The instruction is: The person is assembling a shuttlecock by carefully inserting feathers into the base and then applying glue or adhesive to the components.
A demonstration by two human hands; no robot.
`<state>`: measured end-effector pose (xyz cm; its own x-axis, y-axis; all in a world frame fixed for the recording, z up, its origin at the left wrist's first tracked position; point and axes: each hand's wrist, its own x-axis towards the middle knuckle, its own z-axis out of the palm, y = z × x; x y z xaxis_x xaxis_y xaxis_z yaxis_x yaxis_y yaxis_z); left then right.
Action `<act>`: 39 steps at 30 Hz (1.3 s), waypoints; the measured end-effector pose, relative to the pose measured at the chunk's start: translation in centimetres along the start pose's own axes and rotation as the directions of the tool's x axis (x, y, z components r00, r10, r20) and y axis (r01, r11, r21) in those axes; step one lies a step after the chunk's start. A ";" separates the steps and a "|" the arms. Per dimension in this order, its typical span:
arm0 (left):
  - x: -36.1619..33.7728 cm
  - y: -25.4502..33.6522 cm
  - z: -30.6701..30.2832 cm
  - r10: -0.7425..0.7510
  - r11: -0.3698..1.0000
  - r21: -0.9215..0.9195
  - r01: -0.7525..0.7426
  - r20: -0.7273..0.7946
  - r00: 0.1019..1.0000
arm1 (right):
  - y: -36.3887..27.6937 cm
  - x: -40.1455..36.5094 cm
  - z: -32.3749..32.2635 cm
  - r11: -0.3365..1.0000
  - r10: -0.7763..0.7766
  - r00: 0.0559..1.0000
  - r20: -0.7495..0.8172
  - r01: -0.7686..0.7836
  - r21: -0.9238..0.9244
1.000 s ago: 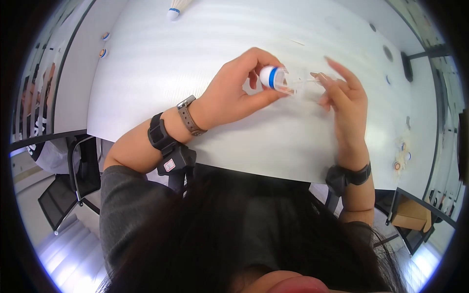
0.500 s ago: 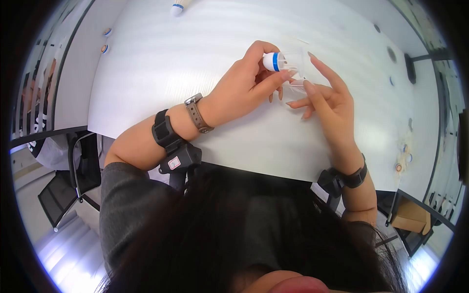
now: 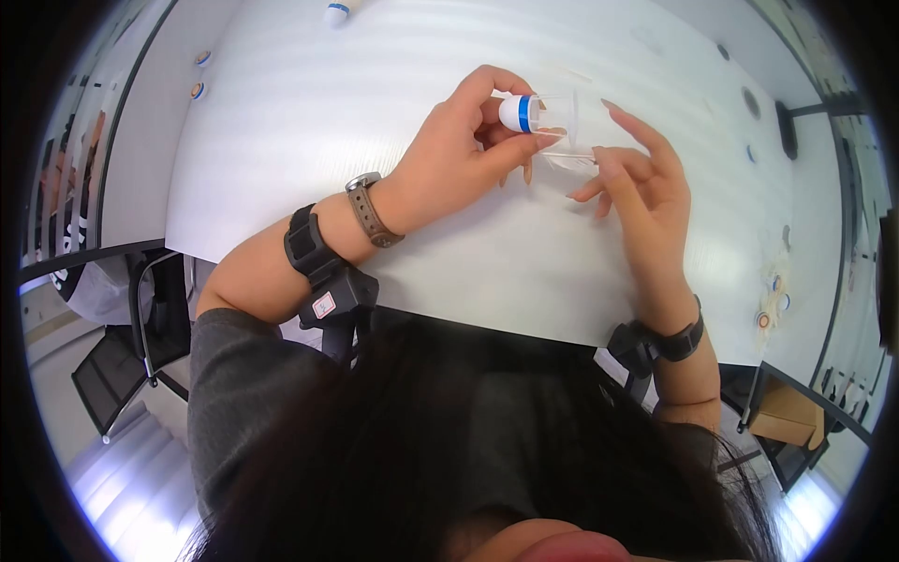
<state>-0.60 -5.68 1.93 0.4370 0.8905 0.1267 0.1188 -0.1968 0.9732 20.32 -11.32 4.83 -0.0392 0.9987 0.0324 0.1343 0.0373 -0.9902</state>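
Observation:
My left hand [image 3: 468, 140] is closed around a shuttlecock [image 3: 524, 113], holding it on its side above the table. Its rounded white head and blue band face left, and a pale, see-through skirt of thin shafts opens to the right. Just right of it is my right hand [image 3: 646, 187], whose thumb and a finger pinch the end of a thin white feather [image 3: 569, 156]. The feather's other end reaches back below the skirt, near my left fingertips. My right index finger is raised and apart from the skirt.
Another shuttlecock [image 3: 337, 12] lies at the far edge of the white table [image 3: 487, 262]. Two loose shuttlecock heads [image 3: 198, 91] sit at the left. At the right are more heads [image 3: 763, 320] among pale feather scraps [image 3: 775, 290]. A cardboard box [image 3: 787, 417] stands low at the right.
My left hand with the shuttlecock has moved slightly left and up. My right hand has shifted a little right, widening the gap to the shuttlecock.

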 end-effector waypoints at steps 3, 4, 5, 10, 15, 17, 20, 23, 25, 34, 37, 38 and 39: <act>-0.1 0.0 0.0 0.023 1.000 0.021 -0.023 -0.027 0.999 | 0.0 0.2 -0.2 0.982 0.095 0.993 0.066 -0.104 0.158; 0.0 0.0 0.0 0.033 0.999 0.031 -0.032 -0.032 0.999 | 0.0 0.3 -0.4 0.964 0.128 0.985 0.113 -0.150 0.218; 0.0 0.2 -0.2 0.068 0.995 0.081 -0.066 -0.020 0.997 | 0.1 0.4 -0.6 0.952 0.150 0.974 0.170 -0.189 0.239; -0.2 0.3 -0.6 0.235 0.935 0.275 -0.225 -0.003 0.972 | 0.4 0.2 -1.0 0.836 0.122 0.948 0.295 -0.259 0.484; -0.2 0.1 -0.7 0.280 0.917 0.297 -0.267 0.000 0.960 | 0.4 0.4 -1.4 0.781 0.170 0.938 0.303 -0.316 0.540; -0.4 0.1 -0.7 0.276 0.916 0.303 -0.264 0.003 0.961 | 0.5 0.5 -1.7 0.758 0.194 0.932 0.307 -0.341 0.556; -0.2 0.0 -0.7 0.299 0.918 0.282 -0.280 -0.025 0.954 | 0.4 0.7 -2.3 0.731 0.213 0.926 0.311 -0.362 0.578; 0.0 -0.5 -0.4 0.344 0.925 0.209 -0.318 -0.099 0.934 | 0.1 0.6 -2.1 0.820 0.272 0.950 0.150 -0.311 0.480; -0.2 -0.3 -0.3 0.302 0.947 0.156 -0.281 -0.134 0.944 | 0.3 0.7 -1.8 0.868 0.238 0.967 0.091 -0.254 0.428; -0.9 0.2 0.1 0.208 0.973 0.119 -0.199 -0.074 0.975 | 0.8 -0.6 1.1 0.964 0.180 0.949 0.259 -0.223 0.148; -1.0 1.0 0.0 0.055 0.991 0.126 -0.054 -0.006 0.998 | 0.6 -1.0 1.6 0.971 0.196 0.947 0.255 -0.224 0.088; -0.9 1.0 0.0 0.057 0.993 0.106 -0.057 0.000 0.998 | 0.4 -1.0 1.7 0.963 0.224 0.941 0.254 -0.254 0.094; -0.9 0.9 0.1 0.059 0.995 0.085 -0.059 0.007 0.998 | 0.3 -1.0 1.6 0.959 0.231 0.936 0.266 -0.266 0.101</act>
<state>-0.75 -6.69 2.70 0.4499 0.8743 0.1823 0.1684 -0.2835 0.9441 18.82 -12.35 4.25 -0.2692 0.9340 -0.2351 0.0388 -0.2333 -0.9716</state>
